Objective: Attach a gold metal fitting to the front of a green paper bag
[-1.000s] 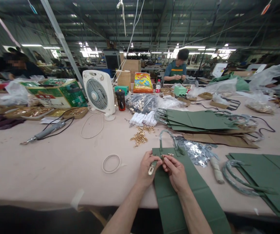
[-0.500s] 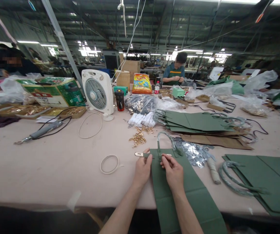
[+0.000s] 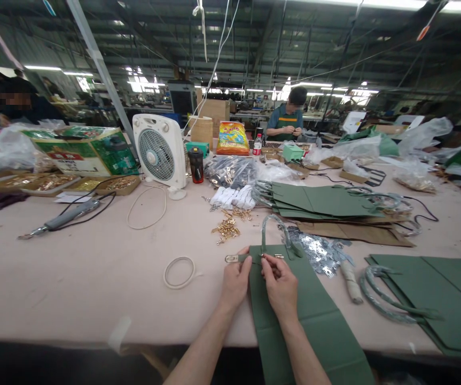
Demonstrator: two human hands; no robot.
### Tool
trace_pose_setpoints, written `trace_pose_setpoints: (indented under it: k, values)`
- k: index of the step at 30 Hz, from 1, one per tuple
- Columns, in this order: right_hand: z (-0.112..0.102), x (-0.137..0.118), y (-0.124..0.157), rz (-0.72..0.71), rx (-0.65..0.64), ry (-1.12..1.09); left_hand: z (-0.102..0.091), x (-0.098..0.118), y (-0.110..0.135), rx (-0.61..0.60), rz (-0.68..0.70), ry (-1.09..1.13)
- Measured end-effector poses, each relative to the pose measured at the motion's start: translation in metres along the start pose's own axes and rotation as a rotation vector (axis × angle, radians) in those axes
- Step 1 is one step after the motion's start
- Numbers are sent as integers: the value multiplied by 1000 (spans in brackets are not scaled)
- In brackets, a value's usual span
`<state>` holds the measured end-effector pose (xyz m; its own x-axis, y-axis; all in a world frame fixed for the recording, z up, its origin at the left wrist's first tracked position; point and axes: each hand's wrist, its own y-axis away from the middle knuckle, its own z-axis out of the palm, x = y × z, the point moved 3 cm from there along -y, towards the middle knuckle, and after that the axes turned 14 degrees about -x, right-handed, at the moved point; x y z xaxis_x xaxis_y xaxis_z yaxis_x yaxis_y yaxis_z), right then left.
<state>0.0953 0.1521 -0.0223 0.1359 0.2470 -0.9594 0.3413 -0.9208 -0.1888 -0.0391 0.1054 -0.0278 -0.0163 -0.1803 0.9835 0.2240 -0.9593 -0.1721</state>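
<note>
A flat green paper bag (image 3: pixel 306 315) with a rope handle (image 3: pixel 273 224) lies on the table in front of me. My left hand (image 3: pixel 236 280) grips a small metal tool (image 3: pixel 232 259) whose tip sticks out to the left at the bag's top edge. My right hand (image 3: pixel 280 283) pinches a small gold metal fitting (image 3: pixel 272 257) at the bag's top edge. A heap of gold fittings (image 3: pixel 226 229) lies just beyond, and silver metal plates (image 3: pixel 320 248) lie to the right.
A stack of green bags (image 3: pixel 326 200) lies further back, more green bags (image 3: pixel 434 297) at the right. A white ring (image 3: pixel 179 271), a white fan (image 3: pixel 158 151), a black cup (image 3: pixel 196 164), boxes (image 3: pixel 86 152) and trays stand on the table. A person (image 3: pixel 290 115) works at the far side.
My left hand turned the metal tool from hanging down to lying flat, tip pointing left. Both hands settled at the bag's top edge, and the view shifted slightly.
</note>
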Motion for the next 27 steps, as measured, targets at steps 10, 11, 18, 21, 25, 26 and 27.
trace_pose_setpoints:
  k: [10,11,18,21,25,26,27]
  values:
    - [6,-11,1,-108,-16,200,-2,-1,0,38,25,-23]
    - [7,-10,0,-107,-26,213,-2,-1,0,44,21,-19]
    - [4,3,-5,-3,-94,182,-2,2,4,73,-11,-44]
    - [-6,9,-4,71,-37,58,-1,5,8,109,-25,-92]
    - [-19,19,-1,144,139,-239,-18,7,17,249,-23,-86]
    - [-20,20,-1,142,159,-319,-28,8,18,314,-21,-97]
    - [-20,21,-2,137,169,-386,-41,9,17,388,-21,-118]
